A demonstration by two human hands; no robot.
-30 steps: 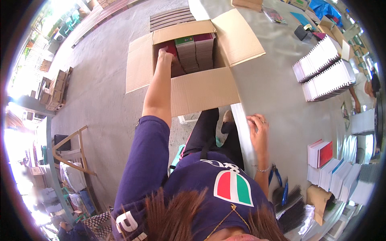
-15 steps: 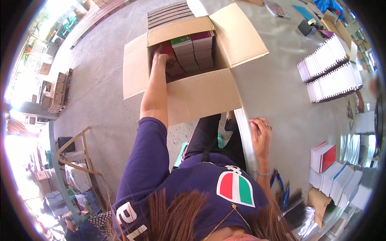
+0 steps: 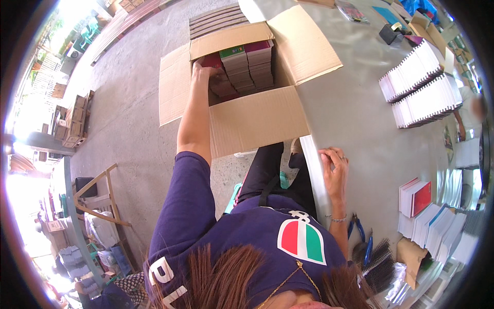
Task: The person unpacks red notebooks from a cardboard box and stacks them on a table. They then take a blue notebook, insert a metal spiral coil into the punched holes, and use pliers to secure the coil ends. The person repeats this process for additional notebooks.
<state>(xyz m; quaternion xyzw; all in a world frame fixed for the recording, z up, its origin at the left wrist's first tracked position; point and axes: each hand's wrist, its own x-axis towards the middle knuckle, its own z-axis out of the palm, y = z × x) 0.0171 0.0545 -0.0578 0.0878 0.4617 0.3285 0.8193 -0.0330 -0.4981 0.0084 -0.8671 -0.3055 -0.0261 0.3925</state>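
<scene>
An open cardboard box (image 3: 260, 121) stands ahead of me, packed with stacks of books. At its left side is a stack with a red cover (image 3: 212, 63) on top; a green-topped stack (image 3: 234, 54) and a purple-topped stack (image 3: 259, 49) stand beside it. My left hand (image 3: 205, 69) reaches inside, its thumb lying over the red cover. The other fingers are largely hidden by the hand and the box's left wall, so their grip is unclear. My right hand (image 3: 335, 167) rests at the grey table's edge with loosely bent fingers, holding nothing.
On the grey table (image 3: 355, 108) to the right stand bound book stacks (image 3: 419, 85), more books (image 3: 427, 221), blue-handled pliers (image 3: 368, 250) and black binding combs (image 3: 381, 265). Another person (image 3: 471, 116) is at the far right. A wooden frame (image 3: 103, 195) stands on the left.
My left hand has shifted slightly left, towards the box's left wall, and looks less blurred. The right hand stays at the table's edge.
</scene>
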